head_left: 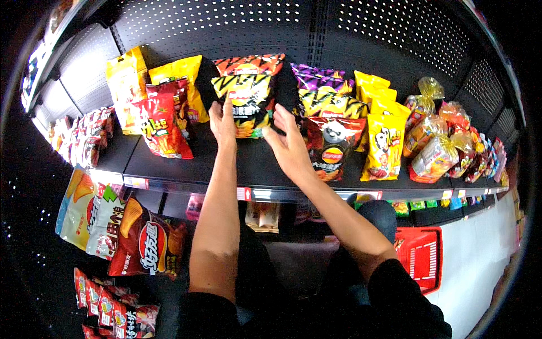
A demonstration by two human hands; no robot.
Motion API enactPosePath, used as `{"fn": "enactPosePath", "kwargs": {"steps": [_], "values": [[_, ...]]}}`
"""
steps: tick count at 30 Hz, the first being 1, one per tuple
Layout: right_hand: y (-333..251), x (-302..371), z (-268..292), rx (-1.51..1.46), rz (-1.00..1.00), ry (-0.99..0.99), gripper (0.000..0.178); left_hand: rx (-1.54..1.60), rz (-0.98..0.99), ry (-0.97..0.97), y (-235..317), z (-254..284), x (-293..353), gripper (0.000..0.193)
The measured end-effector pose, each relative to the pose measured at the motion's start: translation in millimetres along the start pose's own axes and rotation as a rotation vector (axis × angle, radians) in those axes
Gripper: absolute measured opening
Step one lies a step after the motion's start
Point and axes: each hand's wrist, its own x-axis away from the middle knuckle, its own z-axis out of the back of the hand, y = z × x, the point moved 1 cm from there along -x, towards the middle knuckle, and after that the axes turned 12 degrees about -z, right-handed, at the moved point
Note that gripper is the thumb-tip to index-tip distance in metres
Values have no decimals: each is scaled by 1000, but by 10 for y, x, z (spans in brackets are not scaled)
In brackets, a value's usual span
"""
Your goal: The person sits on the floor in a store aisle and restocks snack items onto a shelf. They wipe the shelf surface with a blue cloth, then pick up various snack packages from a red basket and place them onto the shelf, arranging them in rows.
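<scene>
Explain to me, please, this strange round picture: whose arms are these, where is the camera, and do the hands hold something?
No machine works here; these are a person's own bare arms. The camera sits on that person's head and looks down through a fisheye lens, so straight edges appear bent. On the black shelf stand snack packages, among them a red snack bag to the left. The left hand and right hand frame a yellow-and-black chip bag; whether they grip it firmly, I cannot tell. Below right is a red shopping basket.
</scene>
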Motion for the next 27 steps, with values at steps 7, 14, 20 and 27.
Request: {"fn": "enactPosePath", "kwargs": {"steps": [7,14,20,27], "values": [[320,-1051,-437,-164,-61,212,72,-57,83,45,112,136,-41,67],[378,-1048,-378,-125,141,163,43,-193,-246,223,152,107,-2,27],[-463,-387,-230,-338,-35,33,22,6,-351,230,571,317,-94,50],[-1201,497,837,-633,-98,16,17,297,109,98,660,253,138,54]]}}
